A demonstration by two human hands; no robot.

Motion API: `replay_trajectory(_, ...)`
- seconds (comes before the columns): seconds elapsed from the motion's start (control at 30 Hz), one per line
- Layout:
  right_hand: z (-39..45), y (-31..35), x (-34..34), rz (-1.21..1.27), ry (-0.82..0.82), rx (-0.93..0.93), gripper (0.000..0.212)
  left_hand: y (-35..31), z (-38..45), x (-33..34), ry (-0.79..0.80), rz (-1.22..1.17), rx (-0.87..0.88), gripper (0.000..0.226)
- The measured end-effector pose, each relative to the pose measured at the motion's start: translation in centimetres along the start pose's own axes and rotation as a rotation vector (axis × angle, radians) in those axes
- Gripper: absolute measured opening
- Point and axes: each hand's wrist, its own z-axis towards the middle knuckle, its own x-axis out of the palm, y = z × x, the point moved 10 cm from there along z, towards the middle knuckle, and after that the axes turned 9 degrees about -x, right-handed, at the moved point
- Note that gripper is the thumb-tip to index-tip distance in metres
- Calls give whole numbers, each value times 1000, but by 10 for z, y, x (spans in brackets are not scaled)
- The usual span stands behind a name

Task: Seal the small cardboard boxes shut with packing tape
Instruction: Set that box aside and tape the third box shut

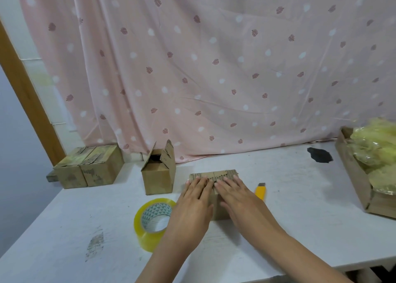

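Hands flat on the job: left hand and right hand lie side by side, fingers straight, pressing down the flaps of the box at the table's middle. No tape shows on it yet. Tape roll waits just left, yellow cutter just right. Behind, one open box is unsealed; two closed boxes at far left look finished.

pink leaf-print curtain, yellow tape roll, yellow cutter, brown boxes, white table
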Motion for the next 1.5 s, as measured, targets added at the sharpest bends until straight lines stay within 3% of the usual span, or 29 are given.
replay_trajectory(0.13, -2, 1, -4, 37, -26, 44, 58, -8, -3, 4, 10, 96, -1, 65)
replay_trajectory(0.37, -1, 1, -3, 89, -71, 57, 49, -12, -4, 15, 96, 182, 45, 72)
replay_trajectory(0.47, -2, -7, -12, 280, -55, 87, 40, -6, -5, 14, 86, 150, 35, 68)
replay_trajectory(0.57, 5, -18, -18, 469, -7, 118, 51, -4, -4, 2, 98, 19, 36, 69)
replay_trajectory(0.73, 22, -21, 12, 435, 306, 101, 61, 2, 2, -17, 134, -217, 121, 61)
replay_trajectory(0.9, 19, -8, 27, 169, 459, 136, 55, 54, 3, -47, 151, -293, -73, 45)
replay_trajectory(1.07, 16, 0, 24, 50, 478, 209, 56, 82, -25, -58, 332, -247, -259, 41)
replay_trajectory(1.23, 13, 4, 11, -50, 453, 247, 56, 95, -63, -24, 633, -48, -301, 61)
replay_trajectory(1.3, 15, 5, 6, -55, 442, 283, 57, 97, -67, -13, 664, -43, -298, 64)
replay_trajectory(1.43, 17, 6, 1, 32, 446, 363, 63, 93, -65, -8, 609, -63, -280, 37)
replay_trajectory(1.5, 19, 10, -6, 72, 425, 374, 67, 97, -64, -12, 573, -52, -285, 34)
